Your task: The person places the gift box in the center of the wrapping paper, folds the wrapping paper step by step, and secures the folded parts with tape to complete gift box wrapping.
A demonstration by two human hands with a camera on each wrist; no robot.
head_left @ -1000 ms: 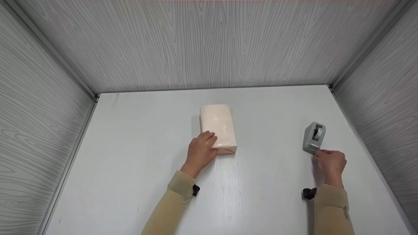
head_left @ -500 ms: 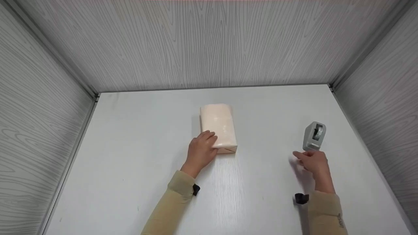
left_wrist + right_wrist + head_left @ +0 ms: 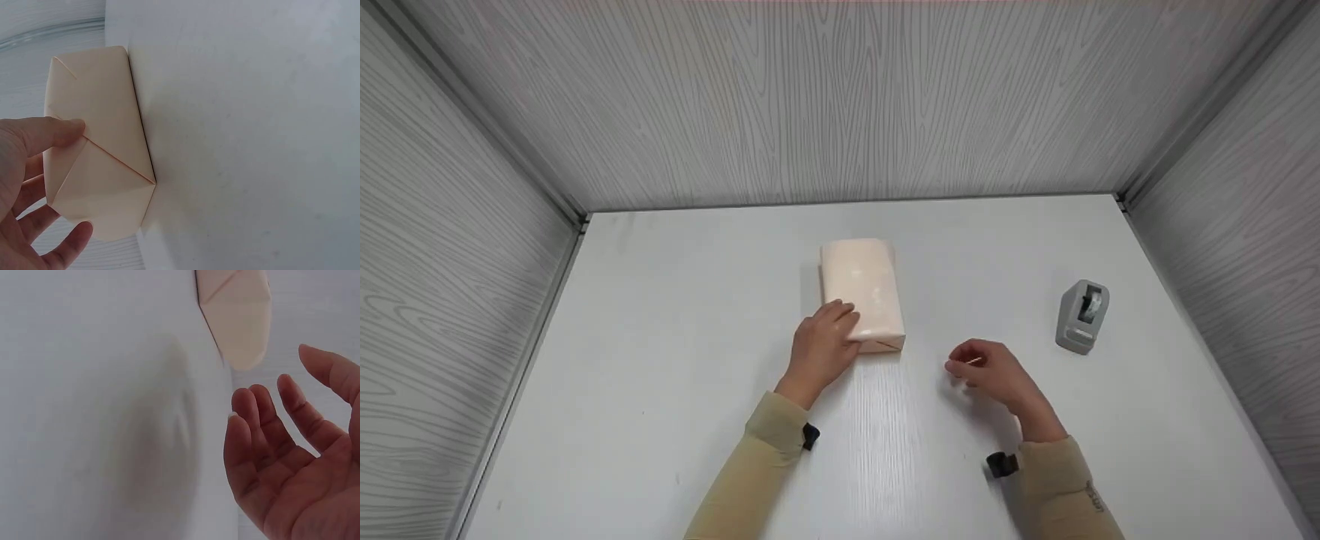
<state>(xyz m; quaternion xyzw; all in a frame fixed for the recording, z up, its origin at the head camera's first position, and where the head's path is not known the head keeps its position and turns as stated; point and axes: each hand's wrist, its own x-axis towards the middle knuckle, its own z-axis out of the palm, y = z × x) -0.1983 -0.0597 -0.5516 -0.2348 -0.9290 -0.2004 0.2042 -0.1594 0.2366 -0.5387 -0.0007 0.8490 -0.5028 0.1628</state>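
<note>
A box wrapped in pale peach paper [image 3: 861, 285] lies on the white table, its folded end toward me. My left hand [image 3: 821, 349] holds the near left corner, fingers over the top. In the left wrist view its thumb [image 3: 67, 132] presses on the end fold. My right hand [image 3: 994, 375] hovers right of the box's near end, apart from it. Its thumb and index finger come together on a small whitish bit of tape [image 3: 232, 414], mostly too clear to make out. The other fingers are spread loosely. A grey tape dispenser [image 3: 1080, 317] stands further right.
Grey wood-grain panels [image 3: 840, 105] enclose the white table [image 3: 690, 300] at the back and both sides. Black wrist cameras [image 3: 1002, 464] sit on both sleeves, close above the tabletop.
My right hand has left the front of the tape dispenser and moved left toward the box, with the tape at its fingertips. The left hand and the box have stayed put.
</note>
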